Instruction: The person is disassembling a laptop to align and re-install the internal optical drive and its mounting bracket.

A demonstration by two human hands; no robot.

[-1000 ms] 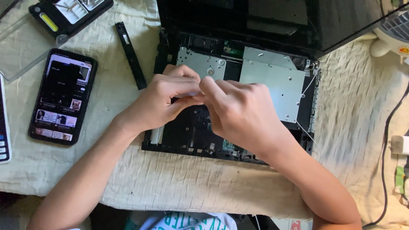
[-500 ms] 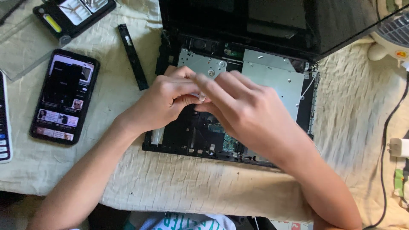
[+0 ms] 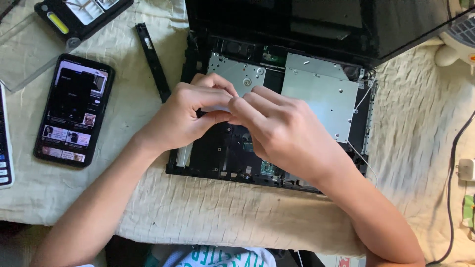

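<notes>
Taking the opened laptop base [image 3: 277,123] as the landmark, a lit smartphone [image 3: 73,110] lies well to its left on the cream cloth [image 3: 208,212], screen up. Above the phone, toward the far left corner, sits a black tool case [image 3: 81,14] with a yellow piece in it, beside a clear plastic lid [image 3: 27,54]. Just left of the base, a narrow black strip [image 3: 153,62] lies at a slant on the cloth.

The left hand [image 3: 185,116] hovers over the base's left-middle area, fingers curled and thumb pinched toward them. The right hand [image 3: 287,133] is over the base's centre, its fingertips meeting the left hand's. Both look closed around something small between them, but what they grip is hidden, so I cannot tell what it is.

Silver metal plates [image 3: 321,99] cover the base's far half, right of the hands. The dark lid [image 3: 346,24] stands behind the base. Right of it, a black cable [image 3: 452,163] runs down the cloth.
</notes>
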